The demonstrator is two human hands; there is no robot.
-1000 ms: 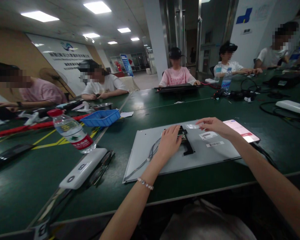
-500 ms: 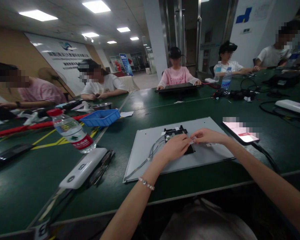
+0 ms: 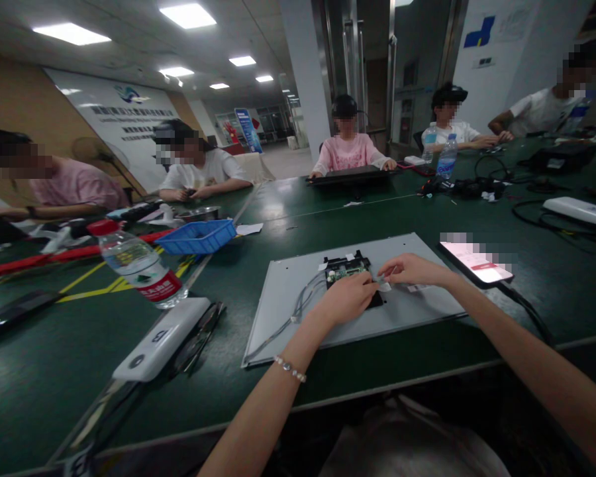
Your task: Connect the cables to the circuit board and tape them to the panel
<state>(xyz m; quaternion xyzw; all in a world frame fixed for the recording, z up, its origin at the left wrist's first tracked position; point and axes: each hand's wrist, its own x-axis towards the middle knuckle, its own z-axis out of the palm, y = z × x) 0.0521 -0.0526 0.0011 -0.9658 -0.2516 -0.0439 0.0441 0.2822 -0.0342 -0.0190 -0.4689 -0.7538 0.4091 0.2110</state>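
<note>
A flat grey panel (image 3: 273, 301) lies on the green table in front of me. On it sits a black bracket (image 3: 361, 257) carrying a green circuit board (image 3: 345, 272), with grey cables (image 3: 305, 295) running off to the left. My left hand (image 3: 350, 297) rests over the board's near side, fingers bent together and their tips hidden. Close beside them, the fingertips of my right hand (image 3: 410, 270) are pinched at a small whitish piece of tape or film (image 3: 385, 287). Its hold on the piece is partly hidden.
Left of the panel are a white power bank (image 3: 163, 338), glasses (image 3: 201, 341), a water bottle (image 3: 142, 268) and a blue bin (image 3: 198, 237). A lit phone (image 3: 477, 262) with a cable lies to the right. Several people sit around the table.
My fingertips have moved slightly apart, and more of the whitish piece and the circuit board shows. The view has shifted a little.
</note>
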